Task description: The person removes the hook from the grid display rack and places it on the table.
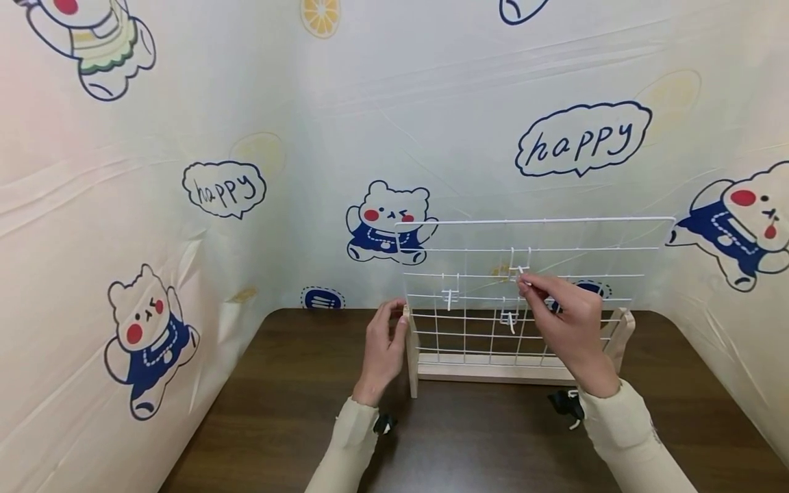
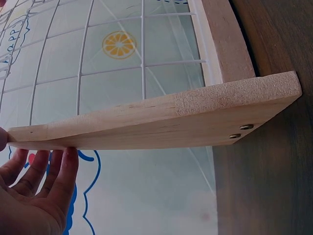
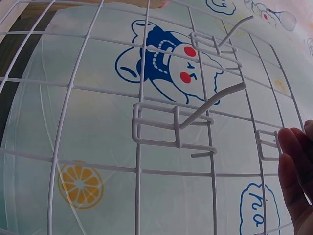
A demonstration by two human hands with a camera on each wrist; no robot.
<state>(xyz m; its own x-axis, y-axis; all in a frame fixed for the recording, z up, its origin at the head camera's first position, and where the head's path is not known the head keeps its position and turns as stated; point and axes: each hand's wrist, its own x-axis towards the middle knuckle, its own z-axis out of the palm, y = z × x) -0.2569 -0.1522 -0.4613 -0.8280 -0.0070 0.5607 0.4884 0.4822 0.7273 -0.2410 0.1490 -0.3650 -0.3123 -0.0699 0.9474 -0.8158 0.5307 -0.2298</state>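
A white wire grid [image 1: 536, 220] stands upright on the table in a pale wooden stand. My left hand [image 1: 383, 349] grips the stand's left wooden post [image 2: 122, 122], with the thumb on one side and fingertips against the other. Higher up on the grid, my right hand [image 1: 570, 322] pinches the prong of a white wire hook [image 3: 259, 146] between thumb and fingers. Fingers partly hide that hook in the right wrist view. Two more white hooks hang on the grid, one to the left [image 1: 450, 296] and one lower down [image 1: 508, 318], their prongs sticking out.
The dark wooden table [image 1: 481, 438] lies under and in front of the stand. A wooden base bar [image 1: 493, 370] joins the posts, the right one [image 1: 622, 339] beside my right wrist. Behind hangs a pale cloth [image 1: 456, 89] printed with bears and lettering.
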